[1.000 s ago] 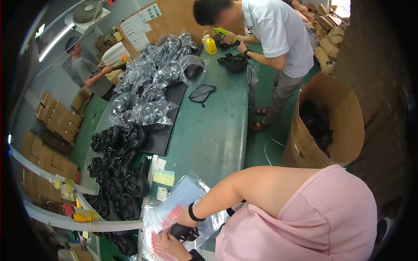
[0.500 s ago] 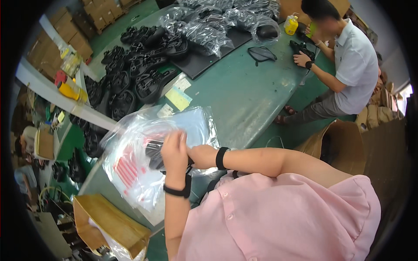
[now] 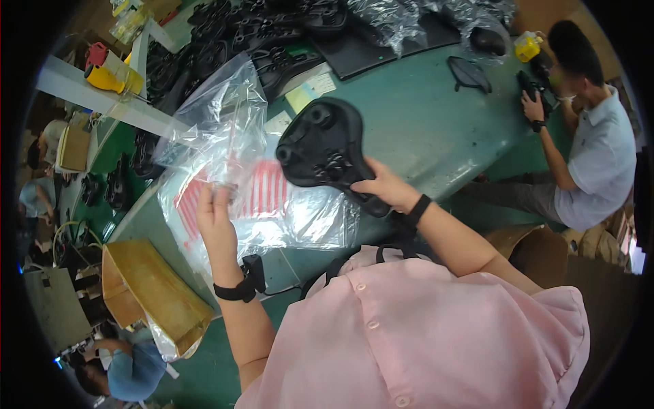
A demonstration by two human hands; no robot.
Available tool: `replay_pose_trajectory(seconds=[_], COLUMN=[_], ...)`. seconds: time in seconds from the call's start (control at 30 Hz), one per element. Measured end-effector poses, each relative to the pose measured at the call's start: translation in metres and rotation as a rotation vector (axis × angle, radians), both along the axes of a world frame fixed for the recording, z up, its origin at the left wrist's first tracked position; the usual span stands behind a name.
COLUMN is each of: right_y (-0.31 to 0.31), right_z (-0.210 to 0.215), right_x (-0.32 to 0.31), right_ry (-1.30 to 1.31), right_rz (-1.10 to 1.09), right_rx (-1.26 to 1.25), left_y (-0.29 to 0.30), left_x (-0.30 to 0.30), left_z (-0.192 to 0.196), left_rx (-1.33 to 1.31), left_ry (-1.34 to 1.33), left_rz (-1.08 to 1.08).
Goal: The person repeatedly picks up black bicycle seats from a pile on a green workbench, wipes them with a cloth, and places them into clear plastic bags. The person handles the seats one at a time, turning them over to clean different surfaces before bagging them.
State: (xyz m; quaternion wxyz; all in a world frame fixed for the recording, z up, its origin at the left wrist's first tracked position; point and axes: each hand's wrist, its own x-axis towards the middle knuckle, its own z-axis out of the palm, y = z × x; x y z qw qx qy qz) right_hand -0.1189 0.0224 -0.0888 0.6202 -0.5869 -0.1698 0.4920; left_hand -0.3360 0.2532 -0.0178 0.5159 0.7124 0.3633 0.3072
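Note:
A black bicycle saddle (image 3: pixel 323 146) is in my right hand (image 3: pixel 390 185), whose fingers grip its narrow nose. The saddle is tilted above the table with its underside, clips and fittings showing. My left hand (image 3: pixel 216 208) pinches a clear plastic bag (image 3: pixel 235 116) that stands up, crumpled, to the left of the saddle. Beneath both hands lie flat plastic bags with red printed stripes (image 3: pixel 267 191). Between the saddle and the pinched bag there is a gap.
Black saddles (image 3: pixel 269 31) are heaped at the far left of the green table (image 3: pixel 415 143), near paper slips (image 3: pixel 312 90). Plastic-wrapped items (image 3: pixel 402 24) lie beyond a black board. A cardboard box (image 3: pixel 160 293) stands at lower left. A co-worker (image 3: pixel 603 150) handles a dark item at right.
My hands, close together over the bags before, are now apart. My right hand has brought the saddle up and rightward; my left holds the bag to the left. The whole view has shifted.

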Motion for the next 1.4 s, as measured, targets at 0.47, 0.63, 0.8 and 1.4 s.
replay_pose_trajectory(seconds=[0.47,0.63,0.8,1.4], right_y=[0.013,0.066,0.089,0.067], right_z=[0.012,-0.036,-0.032,-0.023], right_x=[0.035,0.007,-0.007,0.048], right_ry=[-0.841,-1.064,-1.249,-0.058], right_rz=[0.187,0.377,0.642,-0.084], right_rx=[0.131,0.194,0.068,0.057], left_y=[0.019,0.043,0.037,-0.157], left_x=[0.064,0.023,-0.012,0.164], left_z=[-0.047,-0.106,-0.082,0.024], left_rx=[-0.750,-0.682,-0.324,0.572], left_ry=[-0.295,-0.247,0.227,0.061], left_rz=[-0.015,0.130,0.413,-0.766])
